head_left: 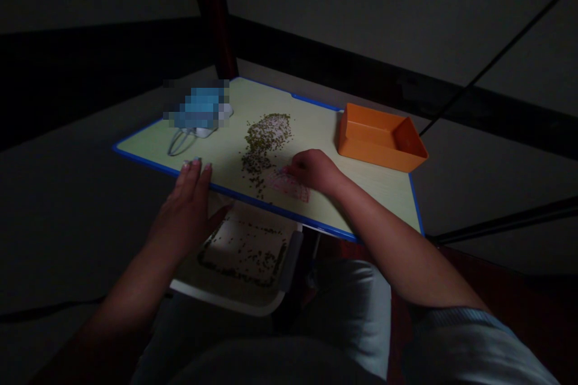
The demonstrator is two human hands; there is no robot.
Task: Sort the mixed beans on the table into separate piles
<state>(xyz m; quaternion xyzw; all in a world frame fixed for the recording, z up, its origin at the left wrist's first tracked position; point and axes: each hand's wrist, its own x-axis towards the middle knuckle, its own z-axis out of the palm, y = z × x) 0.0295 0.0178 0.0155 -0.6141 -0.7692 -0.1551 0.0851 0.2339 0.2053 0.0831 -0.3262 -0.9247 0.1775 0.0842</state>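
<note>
My right hand (313, 169) is closed on a pinkish see-through protractor (291, 186), which lies low against the pale tabletop (361, 192). Just beyond and left of it spreads a loose pile of small greenish beans (270, 132). Darker small grains (256, 162) trail from that pile toward the table's near edge. My left hand (187, 201) rests with fingers stretched over the blue near rim, its thumb apart and below the edge. Under that edge sits a white bin (217, 299), with dark grains scattered over its bottom.
An orange open box (382, 135) stands at the table's right side. Near the far left lies a blurred-out light blue and white object (203, 109) with a looped cord (178, 143). My legs (352, 307) are below the table, to the right of the bin.
</note>
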